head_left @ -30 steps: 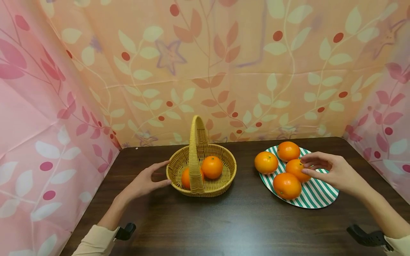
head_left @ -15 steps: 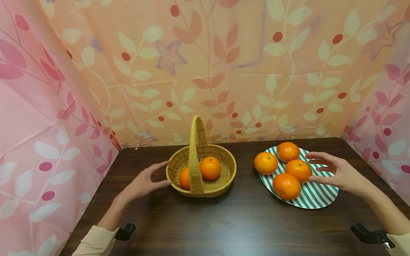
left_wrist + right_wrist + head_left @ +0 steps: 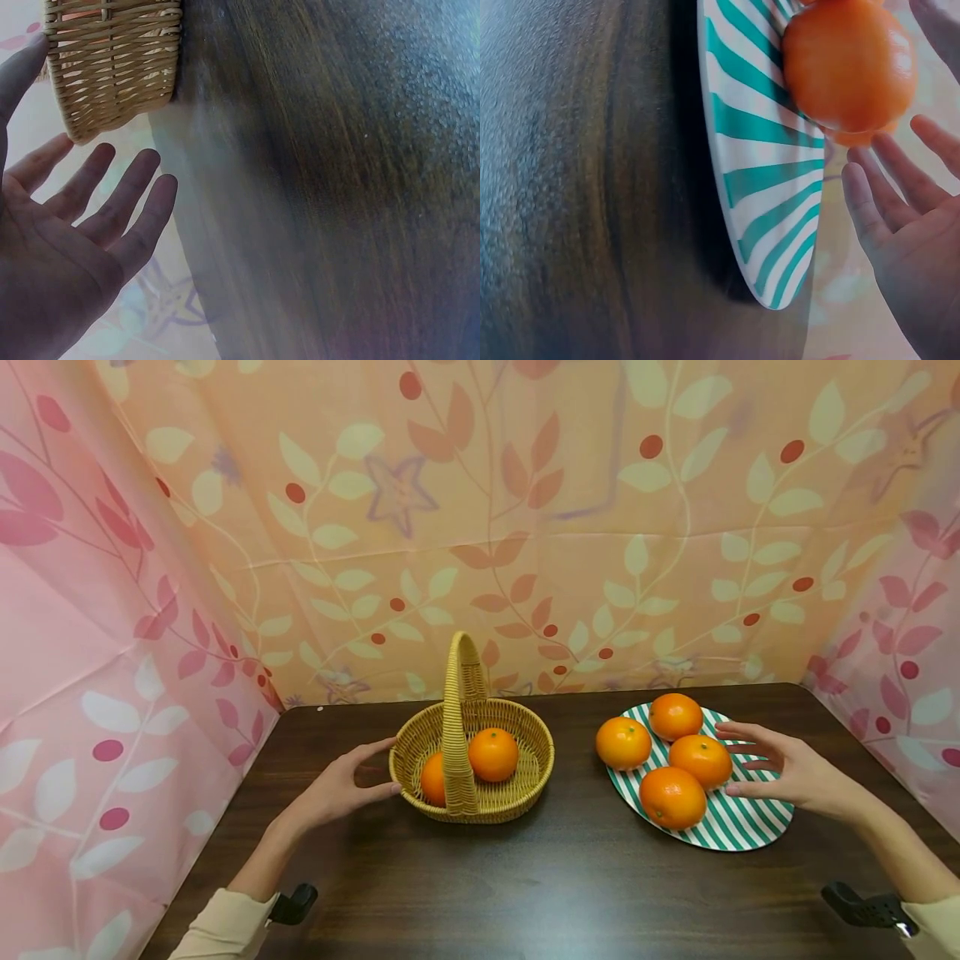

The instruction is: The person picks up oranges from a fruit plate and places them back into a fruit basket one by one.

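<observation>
My left hand (image 3: 333, 789) is at the left side of a yellow wicker basket (image 3: 517, 808), its thumb and fingertips right at the rim with the fingers loosely spread. Inside the basket lie two oranges: one (image 3: 493, 754) in full sight, the other (image 3: 432, 779) partly behind the tall arched handle (image 3: 453, 718). On an oval green-and-white striped plate (image 3: 742, 827) sit several oranges. My right hand (image 3: 795, 772) hovers over the plate's right part, fingers apart and holding nothing, just right of the nearest orange (image 3: 701, 762). In the right wrist view an orange (image 3: 847, 67) shows beyond the spread fingers.
Basket and plate stand on a dark wooden table (image 3: 480, 893), with a stretch of tabletop between them. A floral curtain (image 3: 525, 527) hangs along the table's back edge, and pink cloth (image 3: 105, 693) hangs at the left side. Each wrist wears a black device (image 3: 295, 903).
My right hand has drawn back to the right, away from the orange its fingers overlapped. The two oranges in the basket have shifted slightly left. My left hand has stayed put.
</observation>
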Available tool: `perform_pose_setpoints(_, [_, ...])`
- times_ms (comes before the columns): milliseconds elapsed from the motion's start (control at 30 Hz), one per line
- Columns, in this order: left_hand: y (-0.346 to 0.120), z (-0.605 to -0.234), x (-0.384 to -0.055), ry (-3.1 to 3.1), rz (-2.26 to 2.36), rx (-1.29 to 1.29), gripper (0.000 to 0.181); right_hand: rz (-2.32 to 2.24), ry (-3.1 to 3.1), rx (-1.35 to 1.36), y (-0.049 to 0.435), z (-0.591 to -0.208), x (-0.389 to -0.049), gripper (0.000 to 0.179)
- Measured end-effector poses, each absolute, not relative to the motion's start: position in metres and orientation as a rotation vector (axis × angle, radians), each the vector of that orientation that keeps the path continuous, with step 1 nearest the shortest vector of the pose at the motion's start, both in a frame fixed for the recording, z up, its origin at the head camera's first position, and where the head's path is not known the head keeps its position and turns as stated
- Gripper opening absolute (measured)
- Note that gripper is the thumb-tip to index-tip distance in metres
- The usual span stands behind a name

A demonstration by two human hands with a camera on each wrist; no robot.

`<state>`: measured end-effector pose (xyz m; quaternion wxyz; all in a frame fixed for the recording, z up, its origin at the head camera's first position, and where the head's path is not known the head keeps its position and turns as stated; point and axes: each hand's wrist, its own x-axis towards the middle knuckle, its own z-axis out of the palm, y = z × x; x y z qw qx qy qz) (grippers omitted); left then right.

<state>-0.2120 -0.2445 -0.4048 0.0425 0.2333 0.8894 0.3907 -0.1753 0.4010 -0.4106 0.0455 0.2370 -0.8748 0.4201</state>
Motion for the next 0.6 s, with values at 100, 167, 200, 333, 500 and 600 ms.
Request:
perform_pose_setpoints(100, [-0.244, -0.404, -0.212, 2.7, 1.222, 0.721, 0.073, 1.245, -2.687, 0.724, 0.4, -0.415, -0.178, 0.073])
perform_pose_setpoints(167, [-0.244, -0.404, -0.212, 2.693, 1.233, 0.723, 0.073, 1.221, -2.695, 0.724, 0.4, -0.417, -0.18, 0.069])
perform_pose_setpoints(200, [-0.244, -0.404, -0.212, 2.69, 1.237, 0.724, 0.073, 1.208, -2.699, 0.723, 0.4, -0.418, -0.181, 0.068])
perform_pose_setpoints(333, [-0.244, -0.406, -0.213, 2.692, 1.235, 0.724, 0.073, 1.183, -2.713, 0.68, 0.4, -0.422, -0.183, 0.063])
perform_pose_setpoints(500, [-0.244, -0.408, -0.215, 2.709, 1.213, 0.713, 0.075, 1.187, -2.734, 0.658, 0.399, -0.423, -0.186, 0.063])
perform_pose_setpoints(600, [-0.244, -0.409, -0.216, 2.717, 1.204, 0.7, 0.076, 1.185, -2.745, 0.669, 0.398, -0.422, -0.187, 0.065])
